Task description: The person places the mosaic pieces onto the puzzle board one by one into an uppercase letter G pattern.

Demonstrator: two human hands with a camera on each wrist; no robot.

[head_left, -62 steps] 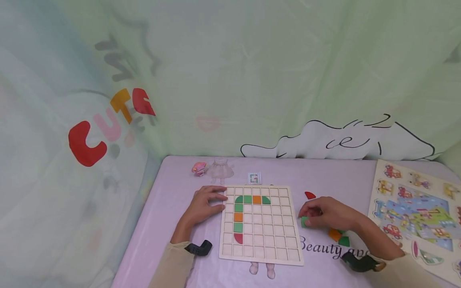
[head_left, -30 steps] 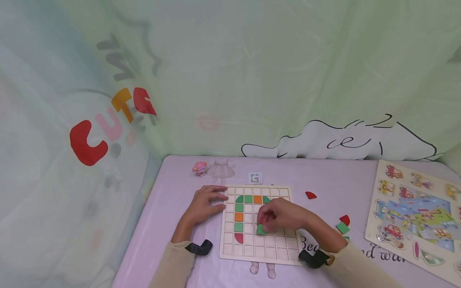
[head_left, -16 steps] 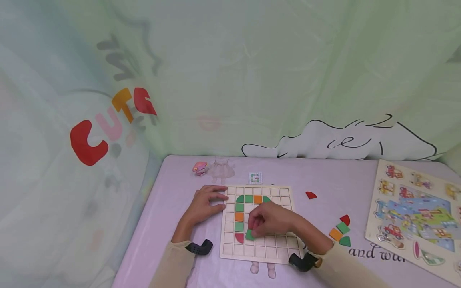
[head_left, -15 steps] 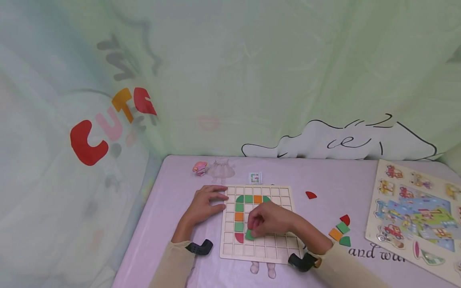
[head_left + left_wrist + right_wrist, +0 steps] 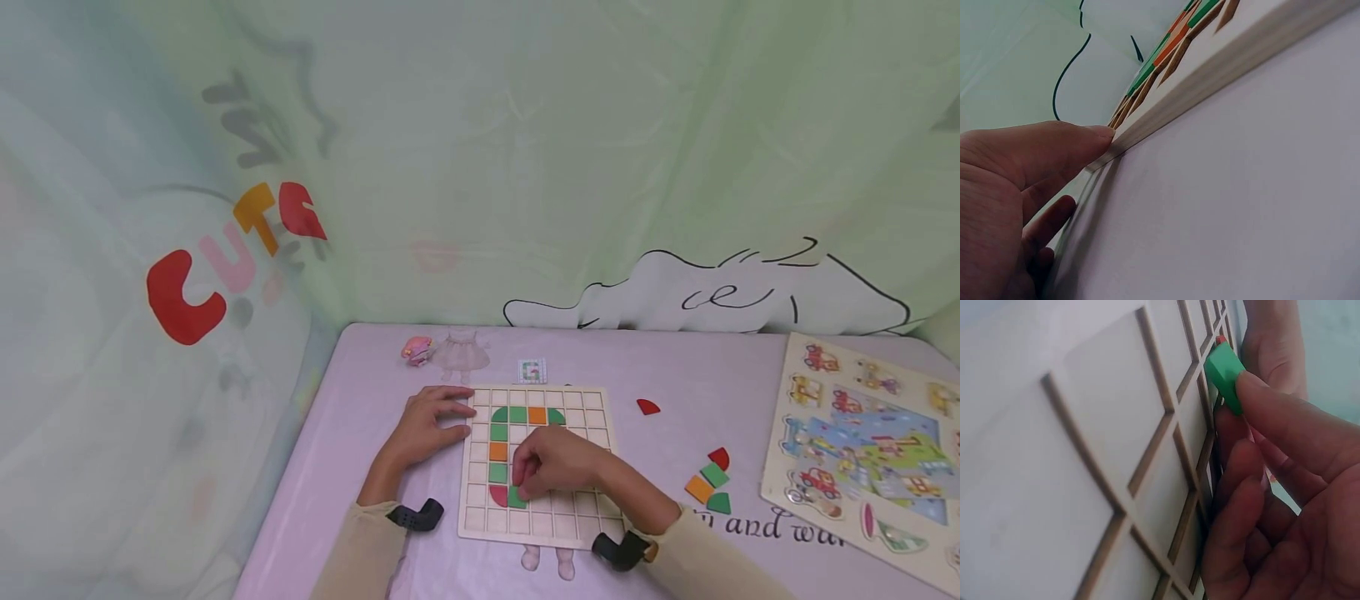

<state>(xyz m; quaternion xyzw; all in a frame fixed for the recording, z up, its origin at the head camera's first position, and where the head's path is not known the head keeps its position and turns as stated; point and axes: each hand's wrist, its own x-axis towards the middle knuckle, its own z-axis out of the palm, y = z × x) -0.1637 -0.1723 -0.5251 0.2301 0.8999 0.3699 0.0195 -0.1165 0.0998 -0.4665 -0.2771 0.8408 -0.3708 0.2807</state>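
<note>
1. Left hand [image 5: 427, 429]: fingers loosely spread, touching the left edge of the board [image 5: 543, 527]; too light a touch could let it slide.
2. Red piece [image 5: 498, 496]: in its cell; a sideways bump might lift it.
3. Green square [image 5: 515, 498]: just right of the red piece; pushed crookedly, it could catch on the ridges.
4. Right hand [image 5: 558, 460]: thumb and fingers pinch the green square; early release might leave it tilted.

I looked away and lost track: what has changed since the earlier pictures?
The right hand carried a green tile leftward from beside the grid board onto it, next to its red tile, and still pinches it. The left hand stays at the board's left edge; the farther loose red piece stayed put.
</note>
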